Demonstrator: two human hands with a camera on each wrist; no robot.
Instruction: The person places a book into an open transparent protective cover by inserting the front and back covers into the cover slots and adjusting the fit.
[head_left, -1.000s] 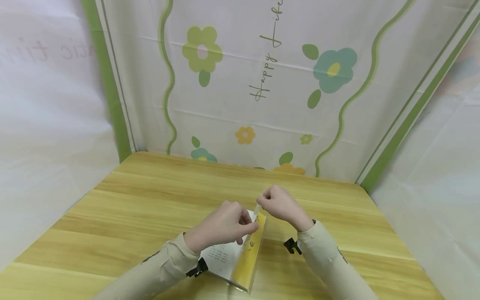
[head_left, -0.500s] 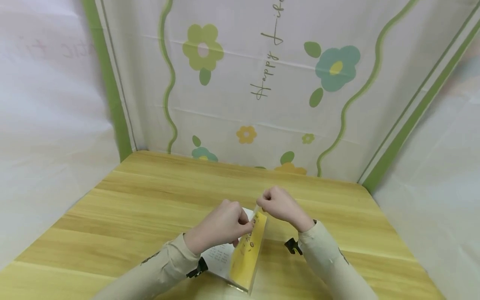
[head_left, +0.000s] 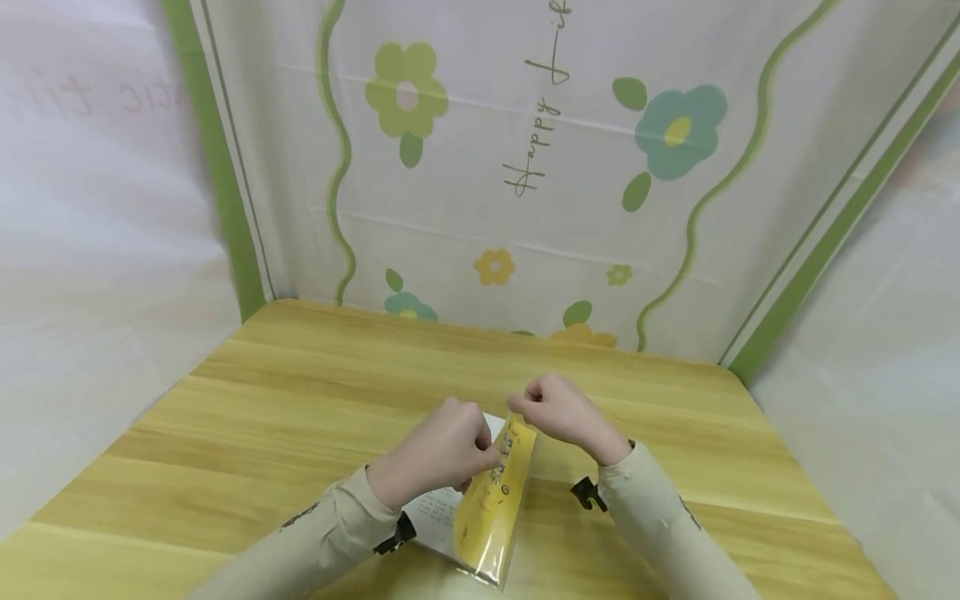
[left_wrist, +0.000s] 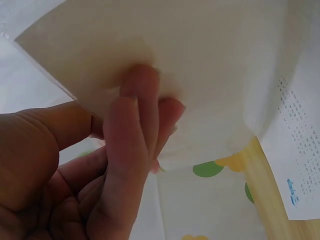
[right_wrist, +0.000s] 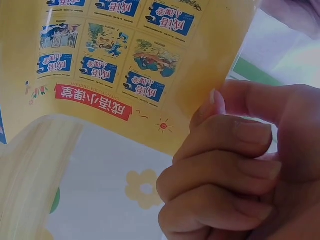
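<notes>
Over the wooden table [head_left: 300,392] both hands hold up a clear plastic packet [head_left: 491,500] by its top edge. It contains a yellow printed card [right_wrist: 125,60] and a white sheet with small print [left_wrist: 200,60]. My left hand [head_left: 486,454] pinches the packet's left side, fingers curled against the white sheet [head_left: 435,512]. My right hand [head_left: 521,408] pinches the top right edge, and its fingers [right_wrist: 225,135] sit curled beside the yellow card. The packet's lower end hangs near the table's front.
A floral cloth backdrop [head_left: 525,167] with green stripes rises behind the table, and plain white cloth [head_left: 97,250] hangs on the left and right. Black wrist straps [head_left: 585,493] sit at both cream sleeves.
The packet has twisted so its yellow face shows more broadly and covers more of the white sheet. Both hands have stayed almost in place at its top.
</notes>
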